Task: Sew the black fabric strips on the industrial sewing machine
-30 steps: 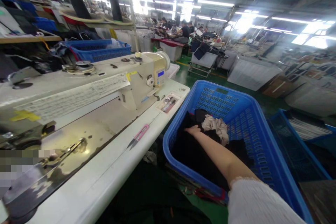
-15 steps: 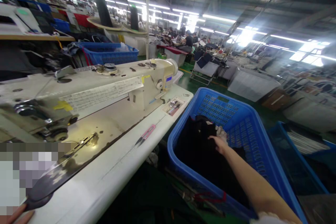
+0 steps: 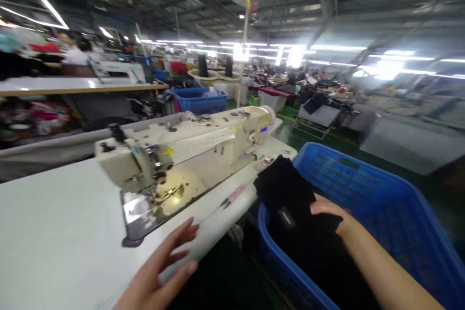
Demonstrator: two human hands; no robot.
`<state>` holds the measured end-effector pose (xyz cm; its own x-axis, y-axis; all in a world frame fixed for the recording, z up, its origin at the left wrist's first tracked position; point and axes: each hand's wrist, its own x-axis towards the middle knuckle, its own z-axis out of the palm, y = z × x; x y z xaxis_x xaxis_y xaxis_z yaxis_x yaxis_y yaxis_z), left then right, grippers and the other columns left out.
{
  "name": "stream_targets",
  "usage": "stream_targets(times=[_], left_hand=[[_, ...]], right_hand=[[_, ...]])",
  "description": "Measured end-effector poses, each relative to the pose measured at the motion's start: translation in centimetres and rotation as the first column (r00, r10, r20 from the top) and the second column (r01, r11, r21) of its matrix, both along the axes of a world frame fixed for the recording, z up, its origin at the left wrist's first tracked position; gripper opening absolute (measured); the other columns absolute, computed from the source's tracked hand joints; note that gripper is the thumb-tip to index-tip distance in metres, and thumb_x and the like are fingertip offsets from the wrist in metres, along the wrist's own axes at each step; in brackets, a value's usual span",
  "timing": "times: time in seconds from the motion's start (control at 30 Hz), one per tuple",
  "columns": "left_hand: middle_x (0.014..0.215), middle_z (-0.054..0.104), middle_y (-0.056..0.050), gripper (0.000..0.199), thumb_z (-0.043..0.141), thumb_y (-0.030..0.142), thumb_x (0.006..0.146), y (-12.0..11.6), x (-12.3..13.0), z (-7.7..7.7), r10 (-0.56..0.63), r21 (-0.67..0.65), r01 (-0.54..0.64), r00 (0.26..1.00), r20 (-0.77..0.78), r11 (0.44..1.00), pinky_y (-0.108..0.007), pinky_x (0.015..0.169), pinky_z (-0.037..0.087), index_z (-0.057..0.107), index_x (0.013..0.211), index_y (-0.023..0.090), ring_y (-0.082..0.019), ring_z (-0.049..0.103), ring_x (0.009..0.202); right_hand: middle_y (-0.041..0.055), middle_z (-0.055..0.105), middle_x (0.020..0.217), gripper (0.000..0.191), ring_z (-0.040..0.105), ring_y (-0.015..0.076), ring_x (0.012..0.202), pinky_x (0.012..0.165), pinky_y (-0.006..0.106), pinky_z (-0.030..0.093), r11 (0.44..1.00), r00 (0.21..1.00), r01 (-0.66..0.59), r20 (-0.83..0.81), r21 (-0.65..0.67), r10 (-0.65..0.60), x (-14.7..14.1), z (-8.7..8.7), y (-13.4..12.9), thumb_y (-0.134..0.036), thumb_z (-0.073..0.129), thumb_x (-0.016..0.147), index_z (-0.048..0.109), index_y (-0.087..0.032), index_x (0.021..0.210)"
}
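Note:
My right hand (image 3: 329, 209) grips a black garment (image 3: 285, 184) with a small dark label and lifts it at the near side of a blue plastic basket (image 3: 395, 189). Part of the cloth still hangs down inside, and the fingers are partly covered by it. Over the front edge of the white sewing table (image 3: 54, 232) hovers my left hand (image 3: 163, 266), fingers apart, holding nothing. Beyond it stands a cream sewing machine (image 3: 196, 145), its needle area bare of cloth. Pink-handled thread snips (image 3: 233, 196) lie on the table between the machine and the basket.
Behind the machine are another blue basket (image 3: 199, 101) and two dark thread cones (image 3: 228, 66) on a stand. A second sewing machine (image 3: 118, 71) sits on a table at the back left. Grey-white bins (image 3: 410, 140) stand to the right on the green floor.
My right hand has raised the black garment from inside the basket toward its rim. My left hand has come from the lower left corner toward the table's front edge. The view has turned left.

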<state>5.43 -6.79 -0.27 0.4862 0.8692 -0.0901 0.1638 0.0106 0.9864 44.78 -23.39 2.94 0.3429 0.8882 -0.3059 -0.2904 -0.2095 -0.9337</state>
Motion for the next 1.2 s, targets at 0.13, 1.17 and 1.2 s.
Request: stream_targets(times=[0.13, 1.17, 1.2], left_hand=[[0.146, 0.05, -0.02, 0.09, 0.091, 0.04, 0.062, -0.1, 5.3, 2.7, -0.029, -0.254, 0.098, 0.965, 0.262, 0.962, -0.049, 0.093, 0.054, 0.053, 0.142, 0.025, -0.042, 0.054, 0.127], [0.097, 0.073, -0.006, 0.028, 0.08, 0.024, 0.073, 5.0, 10.6, 4.5, 0.496, -0.475, -0.227, 0.648, 0.578, 0.85, -0.024, 0.071, 0.057, 0.066, 0.095, 0.015, -0.018, 0.068, 0.087], [0.099, 0.072, -0.005, 0.029, 0.081, 0.025, 0.073, 4.4, 10.7, 4.6, 0.515, -0.48, -0.246, 0.631, 0.581, 0.842, -0.024, 0.074, 0.057, 0.065, 0.095, 0.016, -0.018, 0.068, 0.09]], right_hand=[[0.0055, 0.077, 0.095, 0.049, 0.072, 0.0277, 0.088, 0.082, 0.038, 0.054, 0.93, 0.92, -0.363, -0.136, 0.053, 0.367, -5.4, 0.3, 6.4, -0.024, 0.073, 0.06, 0.07, -0.02, 0.109], [0.0059, 0.067, 0.128, 0.05, 0.056, 0.0301, 0.127, 0.106, 0.044, 0.051, 0.961, 0.966, 0.123, -0.254, 0.25, -0.058, -11.5, 0.4, 12.8, -0.049, 0.079, 0.077, 0.063, -0.024, 0.117], [0.0068, 0.067, 0.128, 0.05, 0.057, 0.0309, 0.126, 0.106, 0.046, 0.051, 0.966, 0.949, 0.12, -0.312, 0.228, -0.044, -12.2, 0.3, 12.3, -0.051, 0.077, 0.079, 0.063, -0.024, 0.118]])
